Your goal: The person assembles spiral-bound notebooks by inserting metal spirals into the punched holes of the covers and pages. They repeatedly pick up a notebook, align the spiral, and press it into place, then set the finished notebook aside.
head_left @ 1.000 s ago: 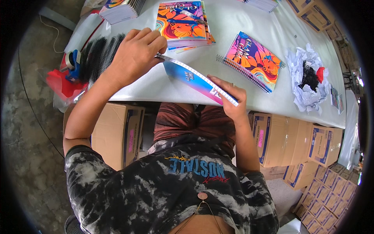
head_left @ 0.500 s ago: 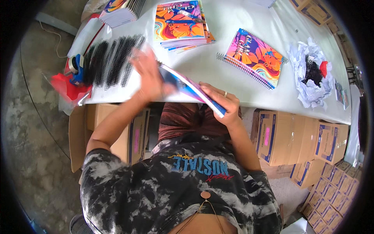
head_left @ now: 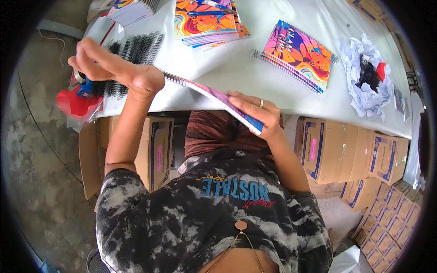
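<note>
My right hand (head_left: 258, 113) grips a notebook (head_left: 214, 94) by its lower right end, over the table's front edge. The notebook stands tilted with a narrow side toward me, and purple and blue show on it. A dark spiral coil (head_left: 175, 78) sticks out of its upper left end. My left hand (head_left: 116, 68) is open, fingers stretched out to the left, its palm heel by the coil's end. Whether the palm touches the coil is hidden. Behind that hand lies a row of loose black coils (head_left: 139, 48). A colourful notebook with a coil (head_left: 298, 57) rests at the right.
A stack of bright-covered notebooks (head_left: 205, 25) stands at the back, with a blue tool (head_left: 211, 10) on top. Another notebook stack (head_left: 132, 12) sits farther left. Crumpled paper (head_left: 362, 98) holding black scraps lies right. Cardboard boxes (head_left: 337, 150) stand under the table (head_left: 205, 59).
My left hand has swung up and left from beside the notebook, its fingers now stretched out. The coil's protruding end now shows more plainly. My right hand keeps its grip on the notebook.
</note>
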`<state>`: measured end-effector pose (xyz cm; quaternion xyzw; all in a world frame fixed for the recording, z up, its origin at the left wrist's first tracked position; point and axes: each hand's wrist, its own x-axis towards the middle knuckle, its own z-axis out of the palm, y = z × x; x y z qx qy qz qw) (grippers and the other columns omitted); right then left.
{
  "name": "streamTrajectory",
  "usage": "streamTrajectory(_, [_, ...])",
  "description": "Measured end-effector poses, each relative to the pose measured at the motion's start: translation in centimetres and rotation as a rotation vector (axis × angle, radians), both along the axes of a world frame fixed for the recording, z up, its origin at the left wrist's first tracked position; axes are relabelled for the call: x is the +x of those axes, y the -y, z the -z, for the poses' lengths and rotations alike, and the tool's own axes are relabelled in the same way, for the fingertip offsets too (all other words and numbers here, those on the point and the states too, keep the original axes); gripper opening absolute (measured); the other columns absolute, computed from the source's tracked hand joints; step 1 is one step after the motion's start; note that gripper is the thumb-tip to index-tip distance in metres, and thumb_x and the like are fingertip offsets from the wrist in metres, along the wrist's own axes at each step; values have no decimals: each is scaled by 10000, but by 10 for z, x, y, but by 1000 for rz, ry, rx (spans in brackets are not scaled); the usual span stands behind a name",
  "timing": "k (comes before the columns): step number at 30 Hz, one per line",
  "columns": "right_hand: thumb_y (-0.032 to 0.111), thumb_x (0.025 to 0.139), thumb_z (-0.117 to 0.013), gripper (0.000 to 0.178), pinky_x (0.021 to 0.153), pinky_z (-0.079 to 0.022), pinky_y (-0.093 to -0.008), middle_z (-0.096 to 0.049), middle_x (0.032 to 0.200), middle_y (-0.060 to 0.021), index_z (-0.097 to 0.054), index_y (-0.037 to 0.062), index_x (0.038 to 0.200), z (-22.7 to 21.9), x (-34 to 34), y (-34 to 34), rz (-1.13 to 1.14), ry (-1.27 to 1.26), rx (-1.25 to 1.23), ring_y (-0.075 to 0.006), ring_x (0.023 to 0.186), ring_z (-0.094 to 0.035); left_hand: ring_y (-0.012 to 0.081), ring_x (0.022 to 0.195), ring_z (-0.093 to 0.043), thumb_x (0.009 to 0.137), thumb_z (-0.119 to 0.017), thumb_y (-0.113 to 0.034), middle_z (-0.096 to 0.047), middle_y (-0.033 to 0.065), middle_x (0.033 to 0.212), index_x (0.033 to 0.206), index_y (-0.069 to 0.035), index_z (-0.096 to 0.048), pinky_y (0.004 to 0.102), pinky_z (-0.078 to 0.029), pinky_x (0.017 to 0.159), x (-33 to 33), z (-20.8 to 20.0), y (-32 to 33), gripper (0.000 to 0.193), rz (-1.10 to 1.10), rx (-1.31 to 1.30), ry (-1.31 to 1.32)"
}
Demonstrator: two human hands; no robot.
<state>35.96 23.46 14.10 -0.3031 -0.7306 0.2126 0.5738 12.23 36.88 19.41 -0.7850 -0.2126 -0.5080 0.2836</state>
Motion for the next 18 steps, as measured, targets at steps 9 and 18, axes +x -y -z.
streamTrajectory(9, [3, 725, -651, 319, 797, -516, -333, -639, 1015, -185, -630, -16, 1043, 7, -8, 1, 24, 3, -28, -289, 933, -640, 504, 1252, -238, 671, -466, -774, -329, 311, 1294, 1352, 102, -172, 594, -65, 1035, -3, 82, 68, 1148, 175, -345, -307])
streamTrajectory(18, [21, 712, -662, 345, 759, -526, -320, -641, 1025, -159, -629, 8, 1056, 4, -9, -3, 14, 18, -15, -270, 890, -652, 495, 1269, -204, 717, -331, -797, -239, 331, 1342, 1273, 45, -419, 638, -49, 1010, 23, 29, 19, 1013, 223, 20, -10])
